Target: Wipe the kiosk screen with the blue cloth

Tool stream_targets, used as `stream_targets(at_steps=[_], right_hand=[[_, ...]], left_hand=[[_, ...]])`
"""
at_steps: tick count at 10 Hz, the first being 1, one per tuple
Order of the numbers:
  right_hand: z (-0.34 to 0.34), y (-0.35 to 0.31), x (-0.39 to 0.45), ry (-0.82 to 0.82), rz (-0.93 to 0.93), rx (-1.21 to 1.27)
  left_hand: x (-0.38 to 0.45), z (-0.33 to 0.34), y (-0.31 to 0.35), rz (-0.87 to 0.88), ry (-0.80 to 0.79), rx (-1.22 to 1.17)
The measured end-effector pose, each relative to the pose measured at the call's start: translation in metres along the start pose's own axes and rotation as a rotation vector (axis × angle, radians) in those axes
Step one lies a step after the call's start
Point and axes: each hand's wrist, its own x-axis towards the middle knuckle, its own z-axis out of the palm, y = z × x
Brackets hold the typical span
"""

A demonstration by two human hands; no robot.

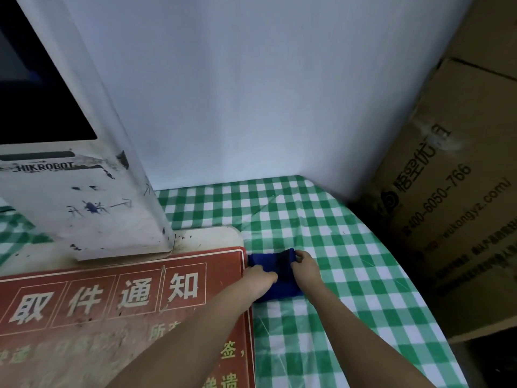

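Observation:
A folded dark blue cloth (275,260) lies on the green-and-white checked tablecloth (321,236), just right of the kiosk's base. My left hand (260,277) rests on the cloth's near left part with fingers curled onto it. My right hand (306,263) pinches the cloth's far right corner. The white kiosk (84,197) stands at the left. Its dark screen (36,102) fills the upper left corner, well above and left of both hands.
A red notice board with white characters (126,298) lies on the kiosk base at lower left, touching the cloth's left edge. Brown cardboard boxes (453,197) are stacked beyond the table's right edge. A plain white wall (251,93) backs the table.

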Motion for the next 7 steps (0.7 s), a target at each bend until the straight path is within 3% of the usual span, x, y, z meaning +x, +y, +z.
stream_targets(at_steps=[2, 5, 7], right_hand=[[-0.012, -0.005, -0.012, 0.039, 0.045, -0.148], [-0.021, -0.046, -0.077, 0.069, -0.095, -0.281], [0.009, -0.073, -0.136, 0.116, -0.165, -0.212]], left_hand=[[-0.015, -0.014, -0.003, 0.055, 0.029, -0.007], [-0.080, -0.070, -0.029, 0.220, 0.154, -0.099], [-0.133, -0.117, -0.068, 0.286, 0.233, -0.267]])
